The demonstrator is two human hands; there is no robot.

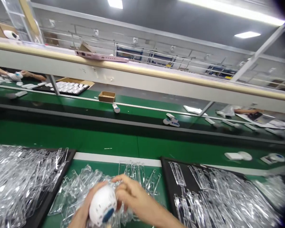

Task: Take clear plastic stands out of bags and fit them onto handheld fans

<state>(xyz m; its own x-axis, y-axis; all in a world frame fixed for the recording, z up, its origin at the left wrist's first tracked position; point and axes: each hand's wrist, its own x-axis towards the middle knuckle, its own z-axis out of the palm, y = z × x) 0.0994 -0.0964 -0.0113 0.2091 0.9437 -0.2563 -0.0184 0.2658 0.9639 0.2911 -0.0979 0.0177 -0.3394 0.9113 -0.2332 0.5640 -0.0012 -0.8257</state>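
My left hand [87, 198] is closed around a white rounded plastic device [102, 202] that has small slots and a blue patch on its lower side. Beside it, my right hand [130, 193] has its fingers curled in against the device's right side, with the index finger bent over the top. Whether a small part sits between those fingers is hidden. Beneath both hands lies a loose heap of clear plastic pieces [82, 183] on the green bench.
Black trays [70, 155] [167, 177] full of clear plastic pieces flank the heap. Ahead runs a dark conveyor belt [142, 123] carrying white devices [172, 121]. A small cardboard box [106, 97] stands beyond it. Under the overhead shelf [142, 72], other people's hands [26, 74] work.
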